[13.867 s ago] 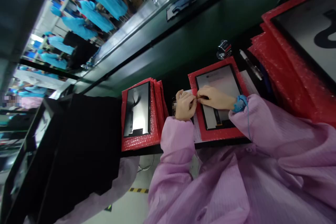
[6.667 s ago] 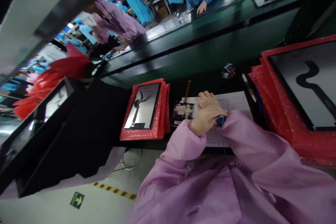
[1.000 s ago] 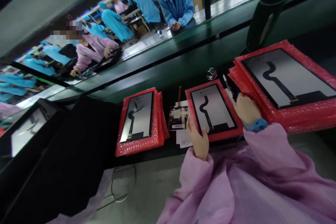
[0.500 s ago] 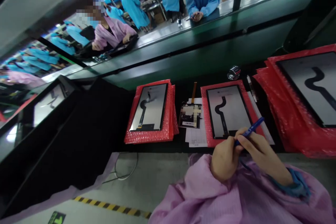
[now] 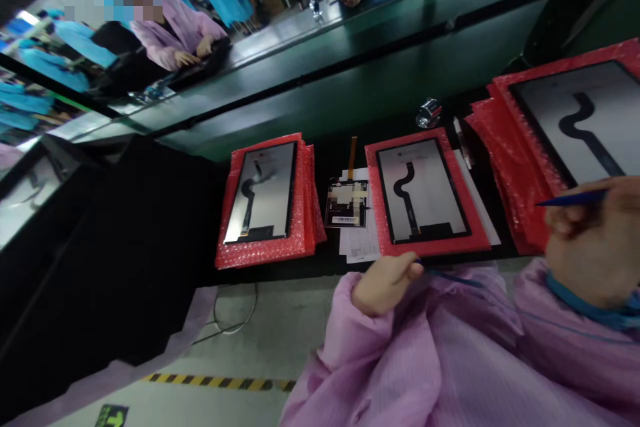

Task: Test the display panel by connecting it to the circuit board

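My right hand [image 5: 597,243] is closed around a blue pen [image 5: 575,199], its narrow tip pointing left over the red bubble wrap on the right. My left hand [image 5: 387,282] is closed below the front edge of the middle display panel [image 5: 435,193]. At its fingertips shows a small dark blue piece, apparently the pen cap [image 5: 419,261], mostly hidden by the fingers. The middle panel lies on a red bubble-wrap sheet [image 5: 477,243], with a black S-shaped ribbon cable on its back. A blue cord runs from the right wristband across my lap.
Another panel [image 5: 270,193] lies on stacked red wrap at left, a larger-looking one [image 5: 600,120] at right. Between stand a black circuit board [image 5: 347,203] on papers, a white pen [image 5: 463,143] and a shiny metal object [image 5: 429,113]. Co-workers sit beyond the green ledge.
My hands have parted. The right hand has moved right with the pen, and the left has drawn back to the left with the small blue piece. The view has shifted slightly.
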### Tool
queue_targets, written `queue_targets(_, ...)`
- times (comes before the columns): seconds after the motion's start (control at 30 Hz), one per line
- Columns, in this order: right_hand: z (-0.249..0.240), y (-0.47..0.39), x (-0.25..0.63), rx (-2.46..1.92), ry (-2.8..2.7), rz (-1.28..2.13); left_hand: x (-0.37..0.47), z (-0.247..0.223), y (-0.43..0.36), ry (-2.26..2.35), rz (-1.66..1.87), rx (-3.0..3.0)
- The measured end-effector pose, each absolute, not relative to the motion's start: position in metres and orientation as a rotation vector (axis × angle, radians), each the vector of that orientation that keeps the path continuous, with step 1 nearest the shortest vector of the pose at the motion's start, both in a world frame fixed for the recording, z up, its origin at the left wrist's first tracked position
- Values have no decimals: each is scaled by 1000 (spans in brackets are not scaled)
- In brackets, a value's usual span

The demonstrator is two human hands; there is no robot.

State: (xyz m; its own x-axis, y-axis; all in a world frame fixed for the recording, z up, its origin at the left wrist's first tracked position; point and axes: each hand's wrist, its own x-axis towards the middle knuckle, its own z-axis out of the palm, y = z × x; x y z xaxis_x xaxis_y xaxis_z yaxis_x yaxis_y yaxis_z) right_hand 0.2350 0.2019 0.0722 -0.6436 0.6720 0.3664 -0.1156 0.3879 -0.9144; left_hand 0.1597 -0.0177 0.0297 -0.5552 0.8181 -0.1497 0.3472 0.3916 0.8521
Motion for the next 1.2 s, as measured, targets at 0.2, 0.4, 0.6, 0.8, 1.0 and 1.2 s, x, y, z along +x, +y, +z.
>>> queue_targets(0.2, 48, 203, 219, -473, -2060, 1529, 142, -8, -27, 2283, 1428, 623)
queue_targets(0.4, 2, 181, 190, -519, -2238, 1538, 143, -19, -21, 2339, 1440, 615)
queue_targets(0.6, -6, 176, 189, -487, -2395, 1293, 145, -20, -23, 2369, 1407, 611)
queue_targets(0.8, -7, 176, 189, -453, -2401, 1268, 144, -18, -21, 2322, 1497, 521)
queue_targets(1.0, -6, 175, 190, -476, -2335, 1332, 145, -20, -22, 2404, 1402, 636)
queue_targets(1.2, 12, 187, 217, -452, -1845, 1844, 146, -20, -23, 2453, 1319, 697)
